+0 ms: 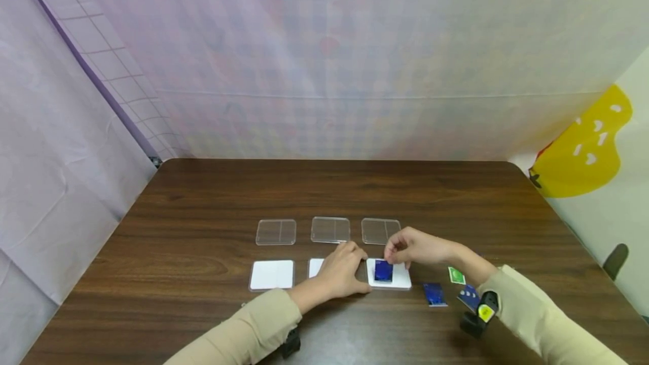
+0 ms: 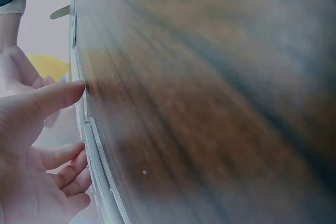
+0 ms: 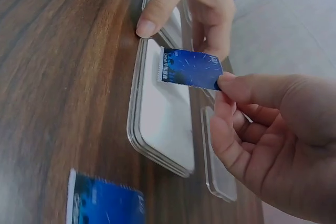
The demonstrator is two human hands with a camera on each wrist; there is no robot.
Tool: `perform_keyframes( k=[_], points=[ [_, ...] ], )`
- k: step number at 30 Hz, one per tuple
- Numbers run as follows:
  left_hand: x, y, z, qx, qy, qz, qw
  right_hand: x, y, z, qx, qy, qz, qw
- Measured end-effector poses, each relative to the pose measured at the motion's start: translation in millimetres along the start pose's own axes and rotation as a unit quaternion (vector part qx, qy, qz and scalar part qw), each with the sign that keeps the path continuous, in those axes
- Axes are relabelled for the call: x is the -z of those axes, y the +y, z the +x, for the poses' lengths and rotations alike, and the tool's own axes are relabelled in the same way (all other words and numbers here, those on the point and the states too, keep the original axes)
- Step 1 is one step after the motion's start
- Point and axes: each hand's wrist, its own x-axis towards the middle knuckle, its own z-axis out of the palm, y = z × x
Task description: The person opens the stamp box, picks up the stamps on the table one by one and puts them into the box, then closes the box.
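Observation:
My right hand (image 1: 394, 257) pinches a small blue stamp-like card (image 1: 383, 271) by its edge between thumb and fingertip. In the right wrist view the blue card (image 3: 189, 69) hovers just over the right white square tile (image 3: 163, 124), held by my right hand (image 3: 223, 85). My left hand (image 1: 350, 266) rests on the table over the middle white tile (image 1: 314, 267). The left thumb (image 3: 157, 14) presses against the right tile's (image 1: 400, 280) near edge. In the left wrist view the thumb (image 2: 58, 95) is straight, the fingers loosely bent, and nothing is held.
Three clear square tiles (image 1: 330, 230) lie in a row behind the white ones; a third white tile (image 1: 272, 274) sits left. Right of the tiles lie a blue card (image 1: 434, 294), a green card (image 1: 456, 275) and another blue one (image 1: 469, 297). Cloth walls surround the wooden table (image 1: 203, 201).

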Motion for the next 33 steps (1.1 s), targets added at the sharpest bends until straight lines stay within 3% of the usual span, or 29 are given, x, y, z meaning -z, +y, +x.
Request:
perform_keyframes(
  k=[6, 9, 17, 24, 33],
  points=[
    [-0.7, 0.7, 0.5, -0.002, -0.001, -0.001, 1.0, -7, 6, 12, 0.01, 0.026, -0.019, 0.999],
    [-1.2, 1.0, 0.8, -0.002, 0.0, 0.002, 1.0, -11, 7, 14, 0.017, 0.052, -0.066, 0.996],
    [-2.1, 0.5, 0.3, 0.0, 0.002, 0.001, 1.0, -19, 10, 13, 0.043, 0.124, -0.163, 0.978],
    [-1.7, 0.3, -0.2, -0.001, 0.003, -0.002, 1.0, -27, 8, 12, 0.037, 0.164, -0.182, 0.969],
    [-1.2, -0.6, 0.5, 0.0, 0.003, -0.005, 1.0, -37, 8, 14, 0.048, 0.217, -0.228, 0.948]
  ],
)
